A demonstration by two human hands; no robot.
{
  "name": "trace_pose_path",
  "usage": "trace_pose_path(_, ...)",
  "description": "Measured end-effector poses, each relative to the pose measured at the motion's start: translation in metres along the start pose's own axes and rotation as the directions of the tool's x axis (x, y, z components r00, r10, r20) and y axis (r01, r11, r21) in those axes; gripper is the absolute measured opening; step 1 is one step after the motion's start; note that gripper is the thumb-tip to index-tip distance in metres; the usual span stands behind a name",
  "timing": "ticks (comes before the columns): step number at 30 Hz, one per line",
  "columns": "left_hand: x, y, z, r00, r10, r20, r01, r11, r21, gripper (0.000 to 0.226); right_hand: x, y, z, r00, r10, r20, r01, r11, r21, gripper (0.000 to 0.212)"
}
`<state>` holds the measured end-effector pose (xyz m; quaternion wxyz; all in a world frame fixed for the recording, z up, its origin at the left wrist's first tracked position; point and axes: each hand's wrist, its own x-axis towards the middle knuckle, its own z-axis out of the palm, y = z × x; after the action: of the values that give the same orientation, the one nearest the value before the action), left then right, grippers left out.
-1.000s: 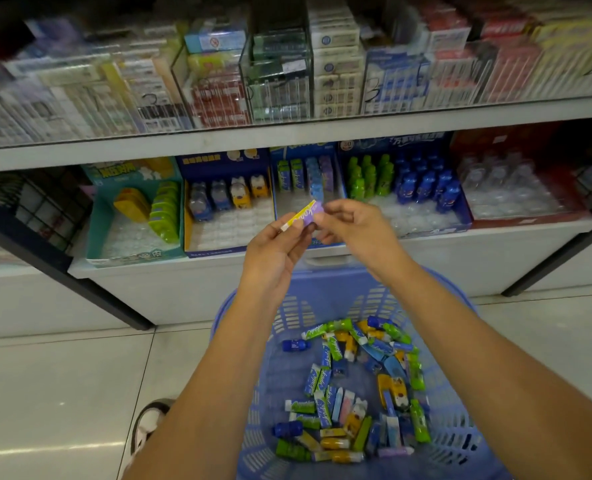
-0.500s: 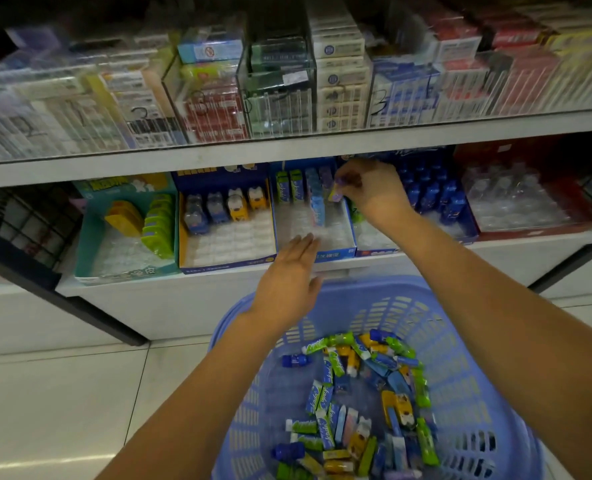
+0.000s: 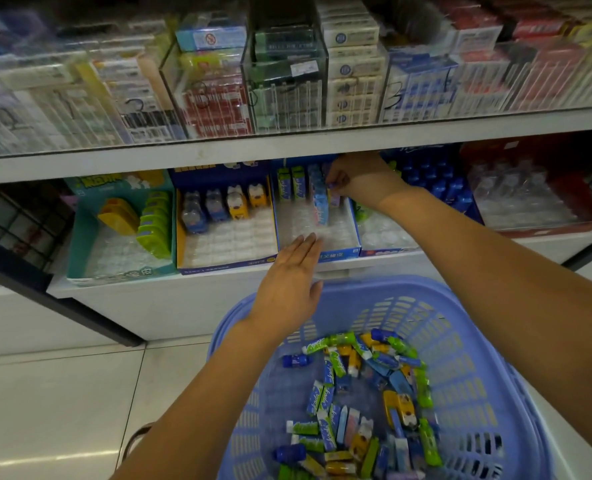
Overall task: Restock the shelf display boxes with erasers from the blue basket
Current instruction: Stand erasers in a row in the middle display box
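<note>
My right hand [image 3: 355,180] reaches into the back of the middle blue display box [image 3: 351,251] on the lower shelf and pinches a purple eraser [image 3: 334,195] beside a row of blue erasers [image 3: 319,199]. Green erasers [image 3: 289,183] stand at that box's back left. My left hand [image 3: 289,285] hovers flat, fingers straight and together, over the box's front edge, holding nothing. Below, the blue basket [image 3: 478,341] holds several loose erasers [image 3: 360,403] in green, blue, yellow and pink.
To the left stand a blue-and-yellow box with animal-shaped erasers [image 3: 225,206] and a teal box [image 3: 80,244] with yellow and green items. Right of the hand are boxes of blue bottle-shaped erasers [image 3: 447,188] and clear ones [image 3: 516,202]. The upper shelf [image 3: 218,150] overhangs closely.
My right hand carried the purple eraser from in front of me up into the middle box and lowered it into the back row. My left hand let go and opened flat.
</note>
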<state>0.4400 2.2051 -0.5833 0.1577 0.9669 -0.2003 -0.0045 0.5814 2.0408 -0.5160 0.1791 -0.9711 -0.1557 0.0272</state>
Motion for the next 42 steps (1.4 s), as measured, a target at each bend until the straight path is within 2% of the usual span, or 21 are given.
trace_pose_path(3, 0.000, -0.001, 0.002, 1.000, -0.002, -0.004, 0.002, 1.000, -0.019, 0.065, -0.002, -0.003, 0.005, 0.999, 0.025, -0.024, -0.026, 0.999, -0.040, 0.027)
trace_pose_path(8, 0.001, 0.000, -0.001, 1.000, -0.005, 0.014, 0.005, 1.000, -0.029, 0.066, 0.002, -0.013, -0.003, 0.987, 0.135, 0.081, -0.128, 0.988, -0.089, 0.034)
trace_pose_path(10, -0.001, 0.003, -0.003, 1.000, -0.001, 0.004, 0.001, 0.999, -0.053, 0.065, 0.000, -0.020, -0.006, 0.983, 0.169, 0.078, -0.160, 0.981, -0.113, 0.035)
trace_pose_path(12, -0.010, 0.007, -0.002, 0.995, 0.025, -0.099, -0.038, 0.990, -0.134, 0.058, -0.010, -0.027, -0.012, 0.985, 0.170, 0.027, -0.165, 0.979, -0.120, 0.033)
trace_pose_path(14, -0.021, 0.009, 0.008, 0.970, 0.029, -0.242, -0.083, 0.973, -0.214, 0.041, -0.034, -0.029, -0.013, 0.991, 0.110, -0.073, -0.114, 0.992, -0.051, 0.031)
trace_pose_path(15, -0.026, 0.011, 0.017, 0.971, -0.002, -0.240, -0.062, 0.964, -0.258, 0.032, -0.051, -0.029, -0.010, 0.988, 0.094, -0.121, -0.090, 0.995, 0.036, 0.028)
trace_pose_path(16, -0.030, 0.012, 0.028, 0.985, -0.037, -0.167, -0.016, 0.953, -0.304, 0.025, -0.071, -0.029, -0.004, 0.985, 0.094, -0.145, -0.070, 0.985, 0.158, 0.021)
trace_pose_path(18, -0.040, 0.014, 0.057, 0.984, -0.096, 0.147, 0.138, 0.942, -0.307, 0.023, -0.114, -0.026, 0.020, 0.997, 0.071, -0.020, -0.060, 0.939, 0.339, 0.011)
trace_pose_path(20, -0.056, 0.014, 0.089, 0.883, -0.097, 0.458, 0.216, 0.952, -0.215, 0.029, -0.154, -0.017, 0.060, 0.962, 0.058, 0.266, -0.143, 0.939, 0.313, 0.011)
trace_pose_path(22, -0.074, 0.018, 0.117, 0.740, -0.045, 0.671, 0.186, 0.973, -0.140, 0.038, -0.185, -0.001, 0.108, 0.839, 0.088, 0.537, -0.212, 0.962, 0.173, 0.008)
trace_pose_path(24, -0.089, 0.026, 0.139, 0.603, 0.001, 0.798, 0.105, 0.991, -0.081, 0.046, -0.206, 0.020, 0.155, 0.674, 0.162, 0.721, -0.253, 0.967, 0.020, 0.008)
trace_pose_path(26, -0.100, 0.032, 0.156, 0.508, 0.011, 0.861, 0.040, 0.999, -0.036, 0.045, -0.222, 0.037, 0.192, 0.542, 0.237, 0.806, -0.241, 0.963, -0.121, 0.030)
trace_pose_path(27, -0.104, 0.033, 0.164, 0.478, 0.006, 0.878, 0.022, 1.000, -0.019, 0.045, -0.227, 0.045, 0.205, 0.508, 0.260, 0.821, -0.243, 0.958, -0.153, 0.042)
trace_pose_path(29, -0.108, 0.032, 0.175, 0.446, -0.012, 0.895, 0.008, 1.000, 0.009, 0.049, -0.233, 0.054, 0.224, 0.491, 0.257, 0.832, -0.220, 0.961, -0.167, 0.058)
trace_pose_path(33, -0.104, 0.023, 0.182, 0.479, -0.018, 0.878, 0.078, 0.997, -0.022, 0.047, -0.232, 0.055, 0.249, 0.497, 0.192, 0.846, -0.176, 0.977, -0.119, 0.061)
trace_pose_path(35, -0.103, 0.019, 0.186, 0.483, -0.032, 0.875, 0.129, 0.991, -0.035, 0.040, -0.234, 0.052, 0.259, 0.516, 0.145, 0.844, -0.195, 0.980, -0.049, 0.074)
trace_pose_path(37, -0.105, 0.017, 0.194, 0.473, -0.051, 0.879, 0.170, 0.985, -0.034, 0.036, -0.236, 0.052, 0.269, 0.543, 0.142, 0.828, -0.173, 0.983, -0.055, 0.080)
trace_pose_path(39, -0.107, 0.017, 0.201, 0.491, -0.078, 0.868, 0.247, 0.967, -0.053, 0.032, -0.235, 0.054, 0.274, 0.571, 0.163, 0.805, -0.169, 0.983, -0.079, 0.066)
trace_pose_path(42, -0.103, 0.023, 0.208, 0.582, -0.134, 0.802, 0.394, 0.910, -0.133, 0.031, -0.230, 0.060, 0.271, 0.614, 0.203, 0.763, -0.251, 0.966, -0.056, 0.033)
